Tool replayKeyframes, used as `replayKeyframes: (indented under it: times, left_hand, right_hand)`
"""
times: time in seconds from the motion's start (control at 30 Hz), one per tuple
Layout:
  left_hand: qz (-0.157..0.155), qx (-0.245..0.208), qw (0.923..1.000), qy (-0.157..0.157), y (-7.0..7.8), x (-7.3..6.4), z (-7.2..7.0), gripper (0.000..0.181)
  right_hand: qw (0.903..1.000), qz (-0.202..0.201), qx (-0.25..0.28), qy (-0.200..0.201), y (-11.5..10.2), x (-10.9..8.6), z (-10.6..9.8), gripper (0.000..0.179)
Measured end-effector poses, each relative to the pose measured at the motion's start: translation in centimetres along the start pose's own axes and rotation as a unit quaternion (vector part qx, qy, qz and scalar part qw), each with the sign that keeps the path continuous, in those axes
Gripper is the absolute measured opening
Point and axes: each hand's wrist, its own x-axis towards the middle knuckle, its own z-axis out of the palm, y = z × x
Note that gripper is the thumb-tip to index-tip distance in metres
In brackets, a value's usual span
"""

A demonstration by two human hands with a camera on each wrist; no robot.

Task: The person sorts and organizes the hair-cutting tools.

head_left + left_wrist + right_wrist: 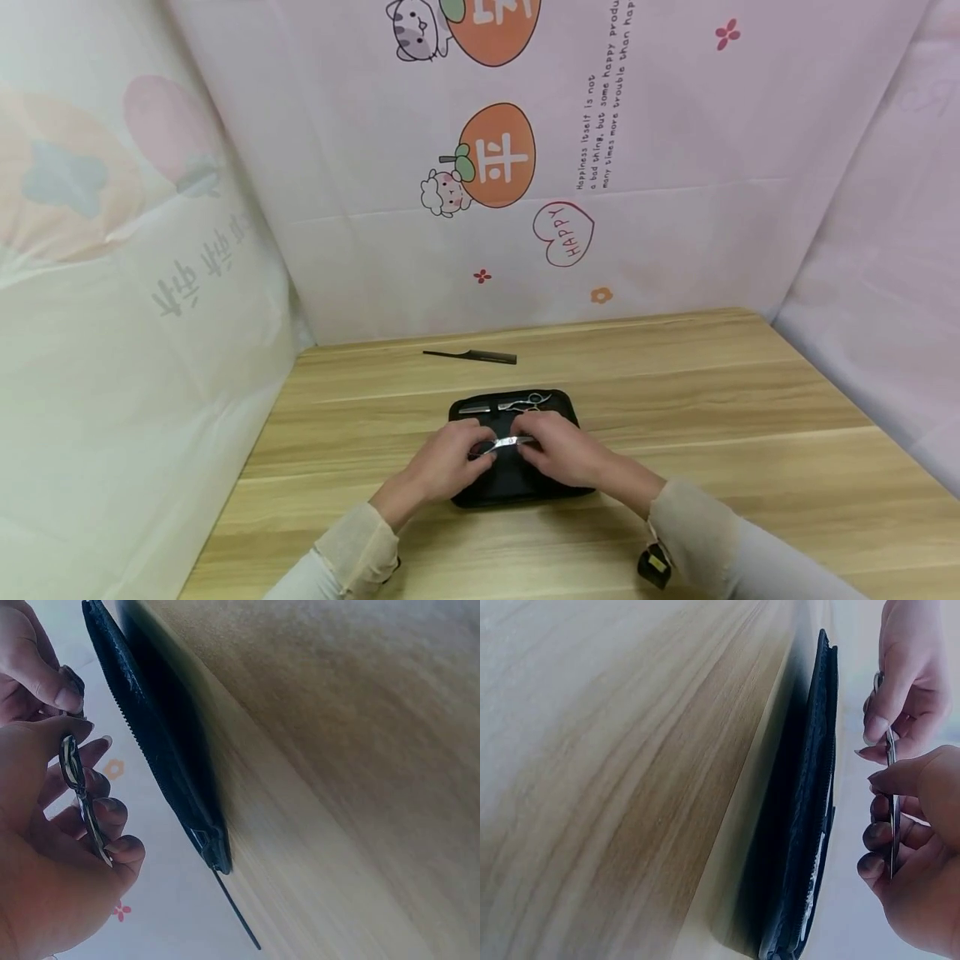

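Observation:
Over the black zip case (517,492), a pair of silver scissors (507,441) stretches between both hands. My left hand (448,460) grips it around the finger loops; in the left wrist view the scissors (84,802) lie across its curled fingers. On the other end, my right hand (562,448) pinches with thumb and fingers. The right wrist view shows the scissors (892,817) held above the case (810,802), apart from it. A second pair of scissors (531,402) and a slim silver piece (474,409) sit along the case's far side.
A black tail comb (487,357) lies on the wooden table (360,400) beyond the case. Printed white cloth (375,250) hangs behind the table and on both sides. A small black object with a yellow mark (655,565) is at the right cuff.

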Motion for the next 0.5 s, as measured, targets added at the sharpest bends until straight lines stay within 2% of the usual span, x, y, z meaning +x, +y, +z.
replayKeyframes:
  times: [0.2,0.5]
  left_hand:
    - [0.003,0.005,1.0,0.002,-0.8,-0.3,-0.4,0.017]
    - [-0.004,-0.005,0.9999,-0.009,-2.0,-0.2,-0.7,0.019]
  right_hand:
    - [0.9996,-0.025,-0.004,0.011,1.1,-0.3,-0.1,0.01]
    - [0.9996,-0.012,-0.025,0.009,2.2,-0.4,-1.0,0.015]
